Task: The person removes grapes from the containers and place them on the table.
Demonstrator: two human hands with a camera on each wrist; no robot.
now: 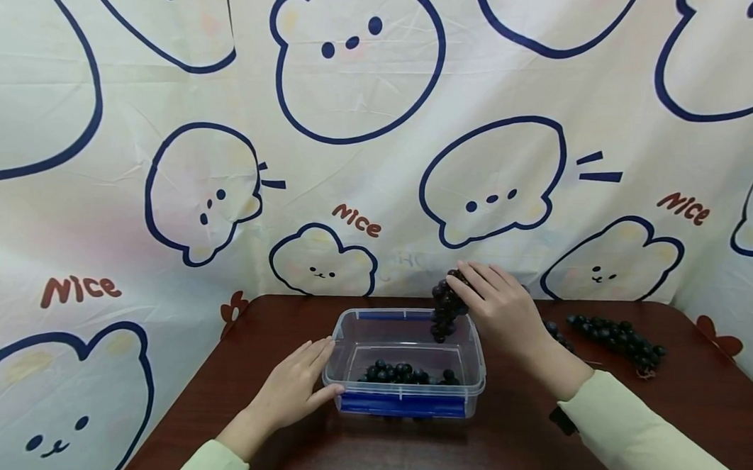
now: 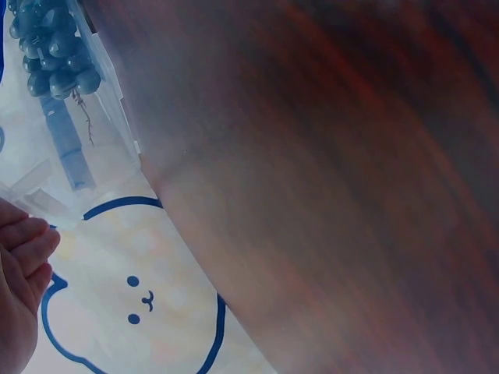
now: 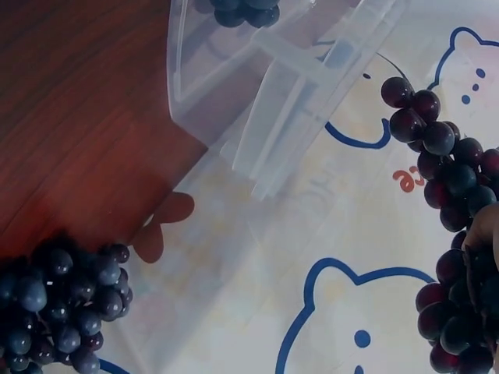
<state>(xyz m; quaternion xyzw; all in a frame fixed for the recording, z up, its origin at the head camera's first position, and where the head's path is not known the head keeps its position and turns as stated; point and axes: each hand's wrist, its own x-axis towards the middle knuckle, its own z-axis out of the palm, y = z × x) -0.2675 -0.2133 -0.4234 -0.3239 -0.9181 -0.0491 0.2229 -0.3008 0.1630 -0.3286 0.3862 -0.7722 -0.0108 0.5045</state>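
A clear plastic box (image 1: 406, 400) with blue latches stands on the table, dark grapes (image 1: 401, 372) lying inside it. My left hand (image 1: 292, 383) touches the box's left side with fairly straight fingers; in the left wrist view the left hand (image 2: 19, 273) is at the edge. Above the box's back right corner, my right hand (image 1: 503, 309) holds a bunch of dark grapes (image 1: 446, 309) that hangs down over the rim. The right wrist view shows that held bunch (image 3: 456, 179) and part of the right hand (image 3: 483, 230) at the right edge.
On the table (image 1: 693, 415) to the right of the box lies another bunch of grapes (image 1: 620, 340), with more grapes (image 1: 553, 331) partly hidden behind my right forearm. A patterned cloth (image 1: 354, 177) hangs behind the table.
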